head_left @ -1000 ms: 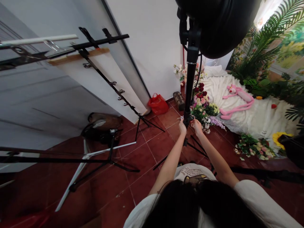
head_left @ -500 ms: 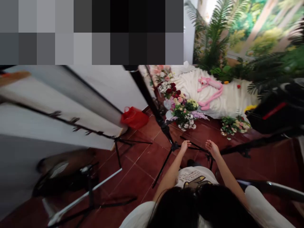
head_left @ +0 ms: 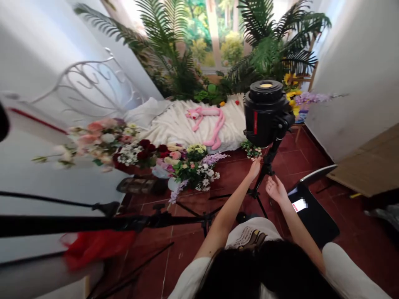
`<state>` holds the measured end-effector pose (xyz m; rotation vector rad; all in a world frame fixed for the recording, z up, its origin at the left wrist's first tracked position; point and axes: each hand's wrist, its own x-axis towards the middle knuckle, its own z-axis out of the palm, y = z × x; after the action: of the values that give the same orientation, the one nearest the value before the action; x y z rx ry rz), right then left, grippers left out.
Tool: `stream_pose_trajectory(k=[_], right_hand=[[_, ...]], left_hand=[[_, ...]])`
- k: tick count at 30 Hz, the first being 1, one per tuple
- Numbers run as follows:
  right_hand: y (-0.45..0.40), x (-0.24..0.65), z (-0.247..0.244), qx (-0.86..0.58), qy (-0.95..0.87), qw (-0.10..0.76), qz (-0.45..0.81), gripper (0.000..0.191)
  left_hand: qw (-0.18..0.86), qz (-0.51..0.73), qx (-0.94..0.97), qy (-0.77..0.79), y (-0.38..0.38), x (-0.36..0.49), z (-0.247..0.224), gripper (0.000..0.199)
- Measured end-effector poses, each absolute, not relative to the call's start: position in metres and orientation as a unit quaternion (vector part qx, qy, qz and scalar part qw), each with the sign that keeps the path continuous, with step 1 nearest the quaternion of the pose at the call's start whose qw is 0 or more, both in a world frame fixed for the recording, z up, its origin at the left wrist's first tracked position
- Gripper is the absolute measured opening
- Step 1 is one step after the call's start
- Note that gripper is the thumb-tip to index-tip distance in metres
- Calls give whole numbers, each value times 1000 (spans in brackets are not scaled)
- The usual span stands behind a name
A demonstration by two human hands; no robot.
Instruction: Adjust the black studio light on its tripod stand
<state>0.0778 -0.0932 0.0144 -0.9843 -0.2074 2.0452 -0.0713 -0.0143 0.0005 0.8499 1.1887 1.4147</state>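
My left hand (head_left: 255, 167) is just left of the black light stand (head_left: 264, 171), with its fingers stretched forward. Whether it touches the pole I cannot tell. To the right of the pole, my right hand (head_left: 276, 189) is turned palm inward, fingers loosely bent and apart, just below a black knob. Neither hand visibly holds anything. On top of the stand sits a large black studio light (head_left: 264, 112) with a red stripe and a round yellowish disc on its upper end.
Flower bunches (head_left: 193, 166) line the front of a bed (head_left: 162, 128) with a cream cover and a pink plush toy (head_left: 208, 114). A black chair (head_left: 318, 218) at right bears a small lit screen (head_left: 299, 205). A black pole (head_left: 77, 224) crosses at left above a red bag (head_left: 96, 249).
My view has swung right, bringing the studio light and chair into full view. Both hands have moved closer to the light's stand.
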Motion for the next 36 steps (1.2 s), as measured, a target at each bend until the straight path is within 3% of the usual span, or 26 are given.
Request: stream_pose_trajectory(k=[5,15,19,22,25,29,32,36], right_hand=[[-88,78,36,-309,-29,369,876,27],[-78,81,30,-90,191,297,931,11],[-74,88,31,-67,148,276,947,8],[-69,89,32,-149,36,318,936,16],[-63,86,35,-339,-182,392,836,27],[-69,83,44,-541,-531,417,502,29],[-83,83,50,-568,-674,373,288,15],[-92,84,52,-547,-712,383,217,26]], left_hand=[[611,565,333,443,-5,-43,-4,52],[632,591,260,430,1,-43,-21,47],[629,599,234,437,1,-42,-19,45],[629,597,232,441,0,-41,-17,45],[631,598,252,425,-1,-42,-16,44],[622,608,263,418,-4,-41,-13,43],[611,610,263,431,-6,-40,-9,41],[609,605,260,442,-7,-39,-3,40]])
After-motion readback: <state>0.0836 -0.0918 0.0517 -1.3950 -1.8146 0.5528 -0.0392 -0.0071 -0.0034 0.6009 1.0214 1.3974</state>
